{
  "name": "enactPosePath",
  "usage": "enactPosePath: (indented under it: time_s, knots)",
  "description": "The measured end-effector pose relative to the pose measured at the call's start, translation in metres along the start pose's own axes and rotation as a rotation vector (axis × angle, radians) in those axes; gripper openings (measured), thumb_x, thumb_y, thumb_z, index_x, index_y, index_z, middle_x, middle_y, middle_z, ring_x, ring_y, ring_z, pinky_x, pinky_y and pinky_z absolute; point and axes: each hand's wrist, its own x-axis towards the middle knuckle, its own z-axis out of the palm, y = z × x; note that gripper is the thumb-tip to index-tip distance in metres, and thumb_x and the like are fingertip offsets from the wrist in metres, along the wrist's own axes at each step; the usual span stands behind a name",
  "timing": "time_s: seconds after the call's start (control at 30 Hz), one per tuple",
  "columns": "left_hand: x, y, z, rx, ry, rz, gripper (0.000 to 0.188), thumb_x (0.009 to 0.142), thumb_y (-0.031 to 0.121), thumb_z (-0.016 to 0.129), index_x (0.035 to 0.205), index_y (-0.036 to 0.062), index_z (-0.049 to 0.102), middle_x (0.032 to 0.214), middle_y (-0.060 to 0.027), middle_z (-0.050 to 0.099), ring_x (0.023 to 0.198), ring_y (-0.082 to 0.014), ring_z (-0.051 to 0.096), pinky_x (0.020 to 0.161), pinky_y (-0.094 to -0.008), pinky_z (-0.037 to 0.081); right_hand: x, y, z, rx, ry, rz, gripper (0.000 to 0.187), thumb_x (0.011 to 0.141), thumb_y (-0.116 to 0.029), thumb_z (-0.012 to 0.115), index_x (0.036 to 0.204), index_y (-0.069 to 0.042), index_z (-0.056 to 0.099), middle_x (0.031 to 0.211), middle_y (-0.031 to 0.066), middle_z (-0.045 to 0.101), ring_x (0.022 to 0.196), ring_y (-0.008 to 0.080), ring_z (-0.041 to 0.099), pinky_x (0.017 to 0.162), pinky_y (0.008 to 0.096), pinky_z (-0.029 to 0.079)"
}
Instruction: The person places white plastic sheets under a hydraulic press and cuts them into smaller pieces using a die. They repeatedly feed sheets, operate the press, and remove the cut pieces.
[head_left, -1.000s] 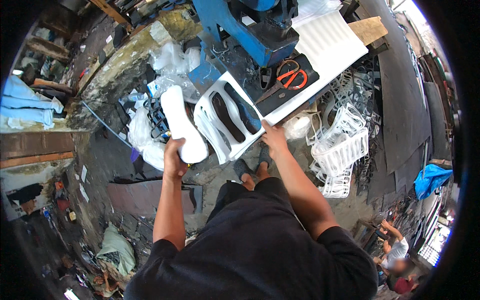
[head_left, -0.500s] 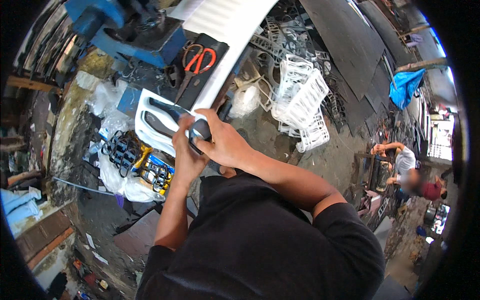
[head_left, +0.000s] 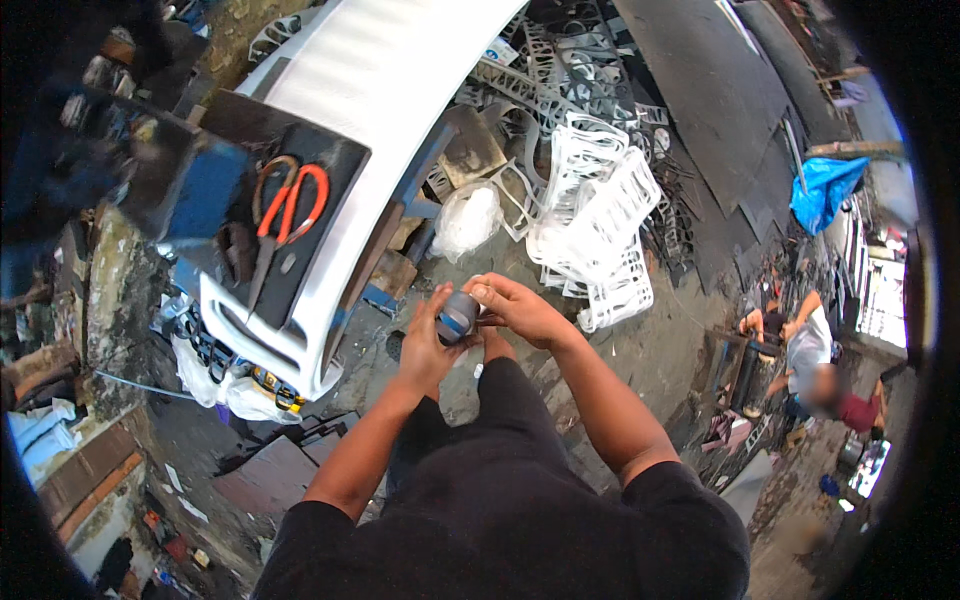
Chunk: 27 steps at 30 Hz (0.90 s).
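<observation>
Between my two hands, in front of my body, is a small rounded dark grey object with a blue band (head_left: 455, 316); its exact kind does not show. My left hand (head_left: 428, 345) wraps around its left and lower side. From the right, my right hand (head_left: 522, 312) closes its fingertips on its upper right side. Scissors with orange handles (head_left: 290, 212) lie to the left on a dark sheet (head_left: 330, 165), above the white strip (head_left: 385, 75). That strip ends in a looped, cut-out part (head_left: 262, 345) left of my hands.
A clear plastic bag (head_left: 468, 220) lies ahead on the floor. Right of it are stacked white cut-out sheets (head_left: 598, 215) and large dark sheets (head_left: 690, 100). A blue machine part (head_left: 205, 190) stands at left. Another person (head_left: 808, 345) works at far right.
Both hands, with the grey object, have moved right, away from the strip's looped end. The view has shifted too, so the scissors and strip now appear further left.
</observation>
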Motion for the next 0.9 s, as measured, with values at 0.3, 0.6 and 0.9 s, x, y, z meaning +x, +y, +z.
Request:
enactPosePath:
  time_s: [0.3,0.6,0.9]
  knots:
    - [0.127,-0.171,0.145,-0.093,-0.145,-0.558,0.109,0.069,0.037,0.087,0.152,0.0074,0.023,0.112,-0.0204,0.066,0.099,-0.0347,0.066,0.084,-0.045,0.052,0.227,0.078,-0.256,-0.641,0.647,-0.266,0.056,0.088,-0.009,0.06,0.137,-0.006,0.034,0.118,0.0308,0.059,0.11,0.0467,0.059,0.093,0.0475,0.046]
    - [0.227,-0.408,0.259,0.43,-0.819,-0.616,0.111,0.06,0.031,0.086,0.152,0.0154,0.026,0.111,-0.0263,0.066,0.104,-0.0407,0.065,0.091,-0.0447,0.051,0.475,0.214,-0.332,-0.803,0.271,-0.133,0.059,0.084,-0.015,0.065,0.135,-0.002,0.038,0.121,0.0328,0.057,0.112,0.0466,0.057,0.097,0.0451,0.044]
    - [0.198,-0.409,0.246,0.37,-0.416,-0.718,0.077,0.07,0.035,0.076,0.129,-0.0031,0.044,0.107,-0.0292,0.065,0.102,-0.0447,0.063,0.089,-0.0485,0.05,0.491,0.303,-0.378,-1.293,0.13,0.322,0.056,0.083,-0.014,0.064,0.134,0.0,0.044,0.122,0.0283,0.058,0.116,0.0415,0.057,0.099,0.0513,0.045]
